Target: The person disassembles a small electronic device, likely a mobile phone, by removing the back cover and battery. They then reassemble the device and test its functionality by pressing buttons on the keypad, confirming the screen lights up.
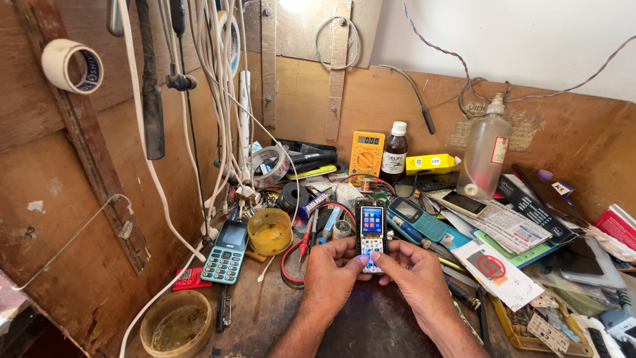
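Observation:
Both my hands hold a small keypad phone (371, 229) upright over the middle of a cluttered wooden workbench. Its colour screen is lit. My left hand (329, 274) grips the phone's lower left side, thumb on the keypad. My right hand (416, 272) grips the lower right, fingers curled against the keys. A second keypad phone (417, 218), teal with a dark screen, lies just to the right. A third one (226, 252), blue-green, lies to the left beside a yellow cup (269, 232).
A yellow multimeter (366, 154), a dark bottle (395, 153) and a clear spray bottle (485, 151) stand at the back. White cables (218, 99) hang at left. Papers and boxes (510, 229) pile at right. A round dish (175, 323) sits front left.

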